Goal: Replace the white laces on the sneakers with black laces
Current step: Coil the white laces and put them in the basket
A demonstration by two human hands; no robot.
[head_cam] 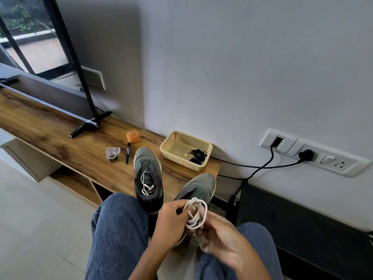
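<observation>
Wood tabletop carries: two grey sneakers, basket, marker, orange tub, tape, TV stand.

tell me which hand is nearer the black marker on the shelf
Left. The left hand is below and slightly right of the black marker, beside the laced sneaker; the right hand sits further right, holding the white lace.

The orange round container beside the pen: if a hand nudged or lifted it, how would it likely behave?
The orange container sits flat on its base on the wooden shelf, so a nudge would probably slide it, not tip it. It looks squat and small, likely light. Knocked onto its round side, it might roll toward the pen.
</observation>
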